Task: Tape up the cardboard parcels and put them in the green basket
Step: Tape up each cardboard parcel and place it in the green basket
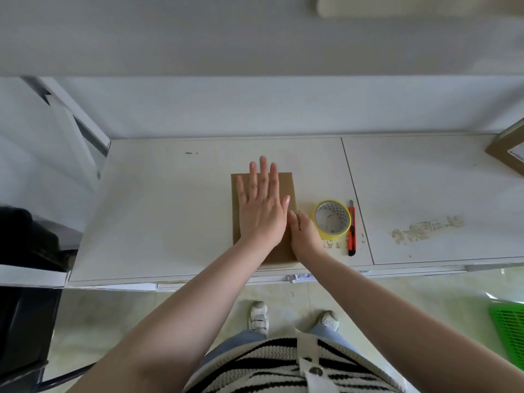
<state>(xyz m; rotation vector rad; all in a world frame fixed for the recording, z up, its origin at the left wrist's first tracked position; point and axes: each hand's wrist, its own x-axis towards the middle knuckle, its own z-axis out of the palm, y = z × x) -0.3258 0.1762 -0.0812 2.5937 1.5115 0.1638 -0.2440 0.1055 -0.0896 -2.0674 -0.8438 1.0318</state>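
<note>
Pressing flat on the parcel [283, 188], the left hand [261, 205] lies with fingers [263, 171] straight and spread. The right hand [304, 235] rests its edge on the parcel's right side, fingers extended, grasping nothing. The parcel sits mid-counter [170, 208]. Just right of it lie a tape roll [332, 219] and a red knife [352, 228]. The green basket [509, 330] stands on the floor, near right.
</note>
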